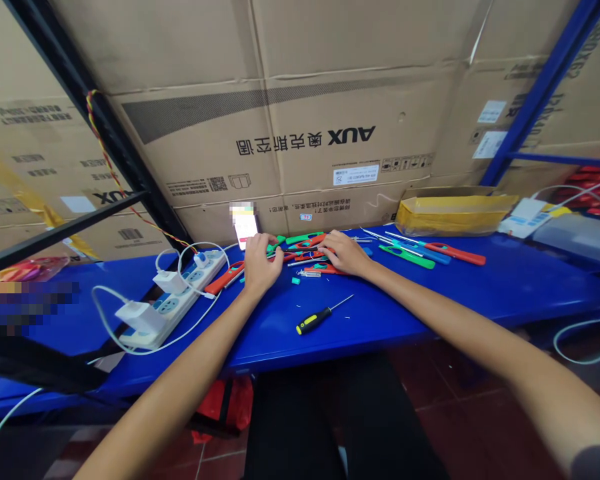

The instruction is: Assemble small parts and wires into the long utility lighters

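Observation:
Both my hands reach into a pile of long-nosed lighters at the back of the blue table [390,300]. My left hand [261,265] is beside a green lighter [278,243], thumb and bent forefinger apart; its other fingers are partly hidden. My right hand [347,253] comes in from the right, with its fingers closed at a red lighter [311,245] in the pile. Just below that hand lies another red lighter [330,269], with a small clear part [310,274] beside it. A small teal piece [296,281] lies between the hands, nearer me.
A black and yellow screwdriver [314,321] lies in front. On the left are a power strip [177,303] with white plugs and cables, and a lit phone [245,227] leaning upright. Several lighters [425,250] and a yellow-taped box [450,212] are to the right. Cardboard boxes [300,100] stand behind.

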`<state>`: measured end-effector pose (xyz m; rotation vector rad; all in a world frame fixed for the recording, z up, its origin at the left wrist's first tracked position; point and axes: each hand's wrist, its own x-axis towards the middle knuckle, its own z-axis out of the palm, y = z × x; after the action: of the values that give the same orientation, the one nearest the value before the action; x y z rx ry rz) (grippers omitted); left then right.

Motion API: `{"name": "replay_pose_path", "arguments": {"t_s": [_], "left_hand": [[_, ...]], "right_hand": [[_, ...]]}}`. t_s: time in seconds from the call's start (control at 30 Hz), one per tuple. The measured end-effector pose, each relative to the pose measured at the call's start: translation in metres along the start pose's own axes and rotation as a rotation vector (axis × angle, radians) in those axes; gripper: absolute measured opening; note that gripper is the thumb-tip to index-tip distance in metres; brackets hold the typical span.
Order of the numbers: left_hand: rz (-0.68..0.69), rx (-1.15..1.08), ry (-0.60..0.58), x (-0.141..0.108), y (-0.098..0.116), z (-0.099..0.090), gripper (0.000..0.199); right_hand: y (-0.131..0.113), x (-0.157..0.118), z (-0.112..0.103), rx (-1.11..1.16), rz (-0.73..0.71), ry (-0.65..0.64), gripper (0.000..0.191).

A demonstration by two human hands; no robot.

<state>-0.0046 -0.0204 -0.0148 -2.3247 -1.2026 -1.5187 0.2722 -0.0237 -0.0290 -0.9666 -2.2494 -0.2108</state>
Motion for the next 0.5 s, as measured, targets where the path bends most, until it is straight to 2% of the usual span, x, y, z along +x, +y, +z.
{"name": "replay_pose_path", "arguments": {"t_s": [0.07,0.13,0.23,0.33,0.5], "left_hand": [[-0.014,-0.008,-0.038,-0.001,-0.002,0.004,0.017],[-0.094,-0.076,-0.074,-0.002,-0.004,0.007,0.026],[-0.179,-0.137,-0.1,-0.003,-0.004,0.007,0.025],[-0.09,-0.108,-0.081,-0.003,0.0,0.001,0.019],[-0.006,-0.021,0.075,-0.001,0.004,-0.006,0.017]], "right_hand": [[0.001,0.0,0.003,-0.011,0.006,-0.01,0.03],[0.002,0.0,0.005,-0.023,0.026,-0.015,0.032],[0.003,0.0,0.005,-0.03,0.063,-0.01,0.031],[0.003,0.0,0.003,-0.037,0.075,-0.003,0.029],[0.003,-0.001,0.0,-0.05,0.087,-0.01,0.027]]}}
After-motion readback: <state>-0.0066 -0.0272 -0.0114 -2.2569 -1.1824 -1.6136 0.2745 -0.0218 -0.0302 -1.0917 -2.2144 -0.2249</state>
